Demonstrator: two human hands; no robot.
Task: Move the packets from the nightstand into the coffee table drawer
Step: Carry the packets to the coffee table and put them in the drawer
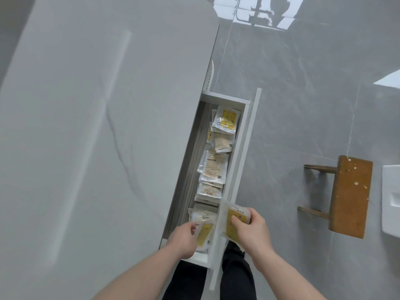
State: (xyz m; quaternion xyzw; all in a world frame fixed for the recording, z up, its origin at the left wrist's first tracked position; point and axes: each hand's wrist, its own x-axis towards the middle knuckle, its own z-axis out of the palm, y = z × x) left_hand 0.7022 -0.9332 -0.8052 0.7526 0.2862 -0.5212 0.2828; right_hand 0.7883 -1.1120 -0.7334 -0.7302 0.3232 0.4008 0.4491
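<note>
Right hand [252,229] partly covers its yellow packet [234,221]; print unreadable.

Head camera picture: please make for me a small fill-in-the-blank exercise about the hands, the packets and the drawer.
1. The drawer of the coffee table is pulled ____.
2. The right hand holds a stack of ____ above the drawer's front panel.
3. The left hand sets a yellow packet ____ the drawer.
4. On the floor to the right stands a brown wooden ____.

Missing words: open; packets; into; stool
</note>
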